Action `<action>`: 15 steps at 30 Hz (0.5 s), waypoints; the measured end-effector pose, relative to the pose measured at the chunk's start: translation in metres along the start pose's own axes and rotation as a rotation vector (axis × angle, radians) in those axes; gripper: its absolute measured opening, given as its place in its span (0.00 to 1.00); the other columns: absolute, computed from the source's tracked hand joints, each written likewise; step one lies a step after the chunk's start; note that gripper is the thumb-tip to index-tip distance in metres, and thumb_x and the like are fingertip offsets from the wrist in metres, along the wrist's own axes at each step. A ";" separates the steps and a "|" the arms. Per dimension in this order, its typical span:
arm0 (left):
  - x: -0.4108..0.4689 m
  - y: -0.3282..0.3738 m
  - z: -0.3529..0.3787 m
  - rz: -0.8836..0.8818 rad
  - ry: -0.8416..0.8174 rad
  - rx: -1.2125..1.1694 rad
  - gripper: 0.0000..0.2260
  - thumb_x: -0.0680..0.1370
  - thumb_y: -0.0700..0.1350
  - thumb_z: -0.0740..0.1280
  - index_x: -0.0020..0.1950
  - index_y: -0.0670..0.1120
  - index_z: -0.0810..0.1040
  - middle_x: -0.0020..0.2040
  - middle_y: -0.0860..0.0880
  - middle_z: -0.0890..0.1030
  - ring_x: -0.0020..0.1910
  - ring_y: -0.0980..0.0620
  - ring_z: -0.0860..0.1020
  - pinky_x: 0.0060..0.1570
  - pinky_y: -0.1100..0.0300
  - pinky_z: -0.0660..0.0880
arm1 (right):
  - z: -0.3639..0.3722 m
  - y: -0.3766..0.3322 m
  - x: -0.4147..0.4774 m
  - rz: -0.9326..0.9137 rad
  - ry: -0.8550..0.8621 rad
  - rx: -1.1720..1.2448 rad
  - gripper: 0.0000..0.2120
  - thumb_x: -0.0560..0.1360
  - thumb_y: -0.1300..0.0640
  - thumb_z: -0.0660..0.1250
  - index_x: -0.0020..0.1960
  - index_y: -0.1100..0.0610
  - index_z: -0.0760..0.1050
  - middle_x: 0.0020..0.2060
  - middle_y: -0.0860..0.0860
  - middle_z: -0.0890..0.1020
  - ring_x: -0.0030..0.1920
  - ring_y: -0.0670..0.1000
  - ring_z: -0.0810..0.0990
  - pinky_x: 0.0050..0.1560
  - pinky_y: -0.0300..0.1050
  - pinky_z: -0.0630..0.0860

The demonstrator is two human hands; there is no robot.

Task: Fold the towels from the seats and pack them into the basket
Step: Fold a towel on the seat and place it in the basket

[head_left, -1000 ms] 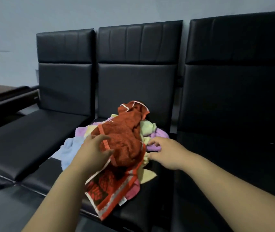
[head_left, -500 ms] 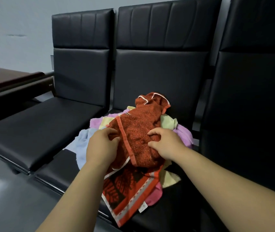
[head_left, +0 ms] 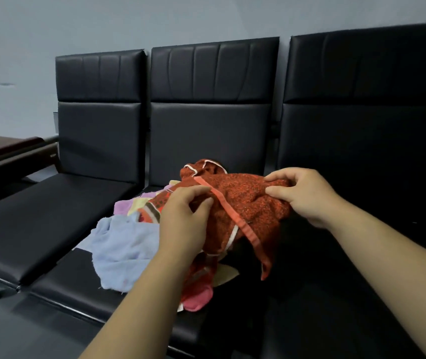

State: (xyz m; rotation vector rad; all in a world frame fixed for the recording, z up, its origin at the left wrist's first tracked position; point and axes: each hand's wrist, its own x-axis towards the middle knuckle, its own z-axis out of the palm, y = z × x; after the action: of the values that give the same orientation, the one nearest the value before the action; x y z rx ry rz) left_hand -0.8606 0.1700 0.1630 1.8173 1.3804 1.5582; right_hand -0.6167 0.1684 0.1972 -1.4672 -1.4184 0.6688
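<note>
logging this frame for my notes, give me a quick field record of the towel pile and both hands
towel in hand: rust-red terry towel with orange border, bunched on top of the pile
left hand: fingers grip its left part
right hand: fingers pinch its right edge
pile: pale blue towel, lilac towel, pink towel
location: middle black padded seat
basket: not in view

A dark brown table (head_left: pixel 1 149) sits at left before a grey wall (head_left: pixel 51 27).

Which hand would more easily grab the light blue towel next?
Probably the left hand: it grips the red towel right beside the light blue towel; the right hand is farther off.
</note>
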 end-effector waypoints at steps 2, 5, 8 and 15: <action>-0.012 0.017 0.024 0.065 -0.067 -0.017 0.09 0.77 0.42 0.73 0.55 0.53 0.85 0.54 0.57 0.83 0.56 0.62 0.79 0.60 0.68 0.72 | -0.040 0.006 -0.014 0.014 0.056 -0.005 0.10 0.72 0.63 0.78 0.49 0.50 0.86 0.46 0.52 0.87 0.46 0.51 0.86 0.48 0.47 0.83; -0.030 0.043 0.060 0.107 -0.177 -0.084 0.10 0.77 0.41 0.73 0.54 0.54 0.85 0.53 0.58 0.82 0.55 0.64 0.78 0.59 0.72 0.70 | -0.096 0.024 -0.038 0.076 0.135 0.004 0.10 0.72 0.63 0.79 0.50 0.50 0.86 0.47 0.52 0.87 0.49 0.52 0.87 0.53 0.51 0.84; -0.048 0.065 0.100 0.126 -0.298 -0.130 0.11 0.76 0.41 0.73 0.52 0.57 0.85 0.52 0.58 0.82 0.54 0.65 0.78 0.58 0.72 0.70 | -0.141 0.049 -0.061 0.155 0.216 0.027 0.11 0.72 0.64 0.78 0.50 0.50 0.86 0.47 0.52 0.87 0.48 0.53 0.87 0.52 0.51 0.84; -0.094 0.066 0.180 0.191 -0.909 0.152 0.13 0.77 0.46 0.72 0.61 0.55 0.82 0.57 0.58 0.82 0.56 0.61 0.78 0.61 0.64 0.73 | -0.193 0.140 -0.112 0.378 0.403 -0.285 0.08 0.72 0.57 0.78 0.45 0.47 0.82 0.48 0.51 0.86 0.45 0.50 0.84 0.50 0.46 0.80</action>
State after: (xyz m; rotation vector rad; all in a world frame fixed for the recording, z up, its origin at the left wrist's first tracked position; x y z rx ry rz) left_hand -0.6612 0.1153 0.1082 2.3473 0.8991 0.5139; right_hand -0.4046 0.0303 0.1236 -1.9947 -0.9585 0.3708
